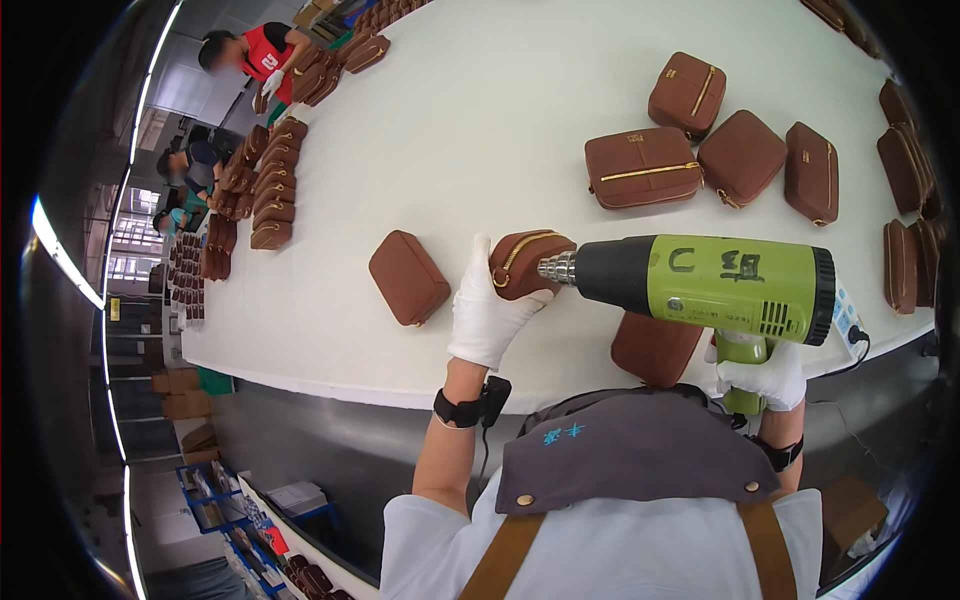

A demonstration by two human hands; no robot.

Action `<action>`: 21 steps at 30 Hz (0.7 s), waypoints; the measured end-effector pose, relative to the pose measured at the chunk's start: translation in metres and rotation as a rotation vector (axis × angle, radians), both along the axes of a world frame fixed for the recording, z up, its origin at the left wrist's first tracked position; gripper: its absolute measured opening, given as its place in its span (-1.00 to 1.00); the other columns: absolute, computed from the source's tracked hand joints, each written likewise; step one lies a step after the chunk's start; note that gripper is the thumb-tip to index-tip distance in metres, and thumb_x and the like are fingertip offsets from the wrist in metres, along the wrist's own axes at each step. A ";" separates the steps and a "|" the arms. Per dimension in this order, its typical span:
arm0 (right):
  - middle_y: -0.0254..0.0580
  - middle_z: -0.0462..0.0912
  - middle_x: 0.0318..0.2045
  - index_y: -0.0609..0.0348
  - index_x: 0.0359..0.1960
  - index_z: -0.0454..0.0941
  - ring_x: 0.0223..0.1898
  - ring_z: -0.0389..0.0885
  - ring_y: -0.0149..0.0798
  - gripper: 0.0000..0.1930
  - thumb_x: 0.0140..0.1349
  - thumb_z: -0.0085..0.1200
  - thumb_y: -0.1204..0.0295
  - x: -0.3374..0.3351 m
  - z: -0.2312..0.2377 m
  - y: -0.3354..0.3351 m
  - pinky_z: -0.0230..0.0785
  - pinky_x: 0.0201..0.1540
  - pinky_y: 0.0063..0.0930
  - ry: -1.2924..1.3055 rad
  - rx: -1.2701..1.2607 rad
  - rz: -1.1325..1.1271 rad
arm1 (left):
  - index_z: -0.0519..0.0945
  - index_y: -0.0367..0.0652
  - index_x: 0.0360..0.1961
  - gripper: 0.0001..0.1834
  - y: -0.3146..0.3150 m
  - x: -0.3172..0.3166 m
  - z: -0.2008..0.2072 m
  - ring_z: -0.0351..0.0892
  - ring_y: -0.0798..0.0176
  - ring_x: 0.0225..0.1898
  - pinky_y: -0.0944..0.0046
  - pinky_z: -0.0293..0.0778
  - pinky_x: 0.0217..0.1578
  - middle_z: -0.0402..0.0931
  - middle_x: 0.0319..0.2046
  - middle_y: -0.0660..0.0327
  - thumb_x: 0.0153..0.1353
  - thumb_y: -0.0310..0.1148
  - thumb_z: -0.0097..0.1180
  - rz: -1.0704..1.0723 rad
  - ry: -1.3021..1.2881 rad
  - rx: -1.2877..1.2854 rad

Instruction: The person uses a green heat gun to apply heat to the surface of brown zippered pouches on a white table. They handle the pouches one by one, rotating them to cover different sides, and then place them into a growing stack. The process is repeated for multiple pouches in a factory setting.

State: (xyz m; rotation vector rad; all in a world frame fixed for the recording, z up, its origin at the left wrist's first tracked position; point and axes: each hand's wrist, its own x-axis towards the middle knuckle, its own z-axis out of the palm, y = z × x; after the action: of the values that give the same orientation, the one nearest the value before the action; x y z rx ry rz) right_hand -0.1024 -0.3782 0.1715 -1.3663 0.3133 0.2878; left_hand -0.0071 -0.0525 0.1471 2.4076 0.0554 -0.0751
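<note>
My left hand [492,315], in a white glove, grips a small brown zippered bag [522,268] just above the table. Its gold zipper faces up. In my gloved right hand [765,378] is the handle of a green and black heat gun [715,287]. The gun lies level, its metal nozzle [556,267] pointing left, right beside the bag; whether they touch I cannot tell. Left of my left hand a brown bag [409,278] rests on the table. Another brown bag [655,346] lies below the gun, partly hidden by it.
Several brown bags [643,168] lie at the far right of the white table [450,130], with more along the right edge [905,165]. Rows of bags [275,185] stand at the left edge, near people working. A power strip [846,315] with a plugged-in cord sits at right.
</note>
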 end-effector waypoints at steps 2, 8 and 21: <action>-0.04 0.61 -0.32 0.35 -0.03 0.44 -0.37 0.65 -0.27 -0.39 -0.27 0.28 0.69 0.000 0.005 -0.001 0.55 -0.53 -0.48 0.013 -0.064 -0.040 | 0.03 -0.33 0.36 0.18 -0.004 0.001 0.005 0.45 0.08 0.08 0.20 0.45 0.04 0.46 -0.01 0.01 -0.24 -0.34 0.53 -0.038 0.016 0.079; -0.08 0.62 -0.35 0.35 -0.07 0.47 -0.37 0.64 -0.30 -0.46 -0.24 0.23 0.70 0.006 0.004 -0.010 0.53 -0.53 -0.53 -0.018 -0.146 -0.067 | 0.04 -0.28 0.37 0.14 0.019 -0.009 0.000 0.37 0.02 0.16 0.16 0.38 0.14 0.34 0.12 -0.02 -0.23 -0.41 0.49 -0.123 0.072 0.098; -0.21 0.63 -0.33 0.29 -0.01 0.46 -0.43 0.60 -0.41 -0.52 -0.04 0.29 0.61 0.006 0.000 -0.008 0.50 -0.45 -0.53 0.037 -0.234 0.139 | 0.06 -0.12 0.37 0.08 0.071 -0.048 -0.049 0.41 0.16 0.15 0.18 0.47 0.13 0.37 0.13 0.09 -0.20 -0.69 0.38 -0.054 -0.020 -0.207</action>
State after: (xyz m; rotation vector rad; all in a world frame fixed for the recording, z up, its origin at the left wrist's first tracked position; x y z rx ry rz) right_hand -0.0965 -0.3857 0.1711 -1.6185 0.2901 0.4017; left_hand -0.0550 0.0185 0.0982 2.2029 -0.0258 -0.0776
